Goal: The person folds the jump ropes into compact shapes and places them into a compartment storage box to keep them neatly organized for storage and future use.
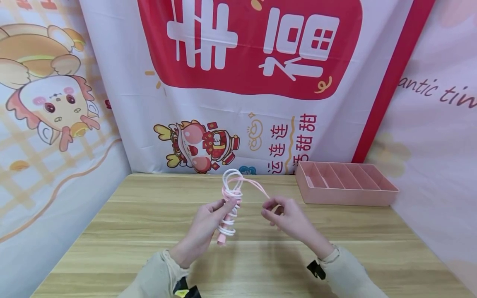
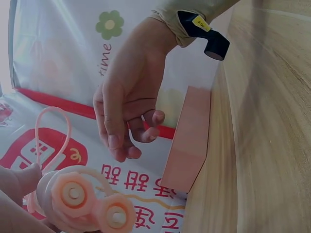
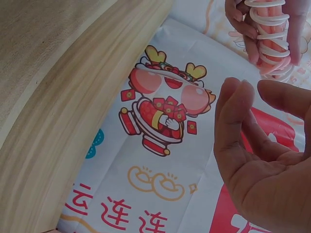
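Note:
A jump rope (image 1: 228, 215) with pink handles is bundled up, its white and pink cord wound in coils round the handles. My left hand (image 1: 208, 223) grips the bundle, thumb across the coils. Two round handle ends (image 2: 73, 193) face the left wrist camera. White loops (image 1: 232, 178) stand up at the top, and a pink cord loop (image 1: 255, 184) arches out to the right. My right hand (image 1: 288, 217) hovers close to the tip of that loop, fingers loosely bent. In the right wrist view this hand (image 3: 262, 160) shows a gap between thumb and fingertips, with nothing in it.
A pink divided box (image 1: 346, 196) stands at the table's back right corner. The wooden table (image 1: 149, 236) meets a printed cloth (image 1: 130, 103) at the back, with more cloth at both sides. Black wrist mounts (image 1: 316, 270) sit at the sleeve cuffs.

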`<state>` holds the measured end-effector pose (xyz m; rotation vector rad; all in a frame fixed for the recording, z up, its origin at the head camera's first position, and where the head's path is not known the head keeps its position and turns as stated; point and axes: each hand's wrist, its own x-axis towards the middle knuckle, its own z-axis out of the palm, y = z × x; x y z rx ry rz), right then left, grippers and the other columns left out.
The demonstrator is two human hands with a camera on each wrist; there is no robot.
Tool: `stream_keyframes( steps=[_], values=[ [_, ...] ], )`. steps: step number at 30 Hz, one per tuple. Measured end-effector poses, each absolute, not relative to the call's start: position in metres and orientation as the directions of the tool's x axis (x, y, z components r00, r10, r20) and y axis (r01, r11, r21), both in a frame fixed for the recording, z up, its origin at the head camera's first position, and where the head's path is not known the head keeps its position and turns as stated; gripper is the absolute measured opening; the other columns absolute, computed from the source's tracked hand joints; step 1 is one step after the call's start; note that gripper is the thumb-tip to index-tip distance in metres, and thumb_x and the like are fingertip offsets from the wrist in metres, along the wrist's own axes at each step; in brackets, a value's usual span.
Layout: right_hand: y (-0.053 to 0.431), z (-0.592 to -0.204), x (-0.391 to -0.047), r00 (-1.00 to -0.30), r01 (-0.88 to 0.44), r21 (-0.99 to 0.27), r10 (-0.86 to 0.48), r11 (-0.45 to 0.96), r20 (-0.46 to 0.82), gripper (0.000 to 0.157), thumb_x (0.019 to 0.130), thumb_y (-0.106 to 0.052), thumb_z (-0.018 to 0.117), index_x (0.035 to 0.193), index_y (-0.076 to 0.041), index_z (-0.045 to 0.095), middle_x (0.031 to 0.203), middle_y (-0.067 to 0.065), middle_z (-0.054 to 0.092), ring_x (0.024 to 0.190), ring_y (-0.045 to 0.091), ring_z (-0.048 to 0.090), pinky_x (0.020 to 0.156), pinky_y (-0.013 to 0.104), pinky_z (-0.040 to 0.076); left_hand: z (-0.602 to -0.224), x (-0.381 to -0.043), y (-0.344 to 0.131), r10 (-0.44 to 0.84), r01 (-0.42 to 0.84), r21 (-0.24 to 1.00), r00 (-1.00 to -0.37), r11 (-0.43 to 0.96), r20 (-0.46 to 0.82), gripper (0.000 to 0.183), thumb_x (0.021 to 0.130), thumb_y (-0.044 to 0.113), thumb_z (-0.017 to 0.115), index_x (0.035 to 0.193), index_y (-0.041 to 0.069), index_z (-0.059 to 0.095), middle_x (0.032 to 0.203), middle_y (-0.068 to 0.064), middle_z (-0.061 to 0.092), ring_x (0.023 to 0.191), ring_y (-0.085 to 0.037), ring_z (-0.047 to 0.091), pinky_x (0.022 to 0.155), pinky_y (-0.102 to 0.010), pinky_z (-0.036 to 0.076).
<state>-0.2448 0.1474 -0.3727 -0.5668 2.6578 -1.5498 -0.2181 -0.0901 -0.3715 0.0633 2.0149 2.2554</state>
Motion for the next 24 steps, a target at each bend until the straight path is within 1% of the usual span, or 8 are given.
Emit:
stream_keyframes(
  steps=[5,11,15,18,21,24],
  values=[
    [0.1472,-0.3716,-0.2438,-0.933,-0.302,-0.847,-0.319,0.438,0.168,0.017,0.092,-0.014,0.072,0.103,-0.003,0.067,0.087,0.006,0.065,0.068,0.027,0.063,0.051,0.035,0.054,-0.3710,-0.2182,-0.0908,0.095,-0.036,0.995,-0.995,-0.096,-0.027,0.057,0.083,0.042,0.078,0.122,0.002,0.067,0.098,-0.010,0.070,0.089,-0.023,0.063,0.082,-0.035,0.049],
    [0.1469,-0.3711,-0.2429,-0.927,-0.324,-0.844,-0.322,0.428,0.192,0.014,0.092,-0.012,0.071,0.101,-0.002,0.067,0.084,0.007,0.064,0.070,0.031,0.062,0.052,0.037,0.054,-0.3714,-0.2197,-0.0917,0.070,-0.038,0.995,-0.997,-0.096,-0.031,0.055,0.081,0.040,0.081,0.119,0.003,0.070,0.100,-0.014,0.071,0.086,-0.021,0.065,0.078,-0.034,0.052],
    [0.1473,-0.3712,-0.2431,-0.916,-0.367,-0.821,-0.323,0.436,0.238,0.013,0.092,-0.012,0.071,0.099,-0.002,0.068,0.084,0.005,0.065,0.073,0.026,0.062,0.056,0.034,0.055,-0.3727,-0.2216,-0.0930,0.060,-0.038,0.990,-0.998,-0.133,-0.030,0.051,0.081,0.036,0.082,0.116,0.002,0.070,0.101,-0.015,0.070,0.085,-0.021,0.065,0.077,-0.033,0.054],
    [0.1485,-0.3719,-0.2439,-0.910,-0.389,-0.806,-0.319,0.445,0.264,0.012,0.092,-0.013,0.071,0.098,-0.003,0.069,0.086,0.003,0.066,0.075,0.021,0.062,0.060,0.032,0.054,-0.3735,-0.2229,-0.0939,0.067,-0.039,0.983,-0.997,-0.181,-0.027,0.050,0.082,0.031,0.082,0.119,0.001,0.068,0.105,-0.017,0.069,0.088,-0.022,0.065,0.078,-0.034,0.055],
    [0.1493,-0.3720,-0.2446,-0.919,-0.368,-0.816,-0.307,0.447,0.247,0.012,0.092,-0.015,0.072,0.098,-0.005,0.070,0.087,0.002,0.067,0.078,0.020,0.063,0.065,0.033,0.054,-0.3735,-0.2238,-0.0945,0.075,-0.037,0.975,-0.997,-0.218,-0.021,0.051,0.083,0.029,0.081,0.122,0.000,0.066,0.108,-0.017,0.067,0.091,-0.023,0.065,0.079,-0.036,0.055],
    [0.1486,-0.3705,-0.2450,-0.932,-0.326,-0.838,-0.297,0.437,0.207,0.017,0.091,-0.022,0.073,0.099,-0.007,0.071,0.089,0.002,0.068,0.081,0.020,0.063,0.070,0.036,0.054,-0.3735,-0.2255,-0.0958,0.082,-0.040,0.973,-0.996,-0.229,-0.021,0.053,0.082,0.031,0.082,0.123,0.001,0.066,0.109,-0.016,0.068,0.093,-0.023,0.065,0.080,-0.036,0.055]
  ],
)
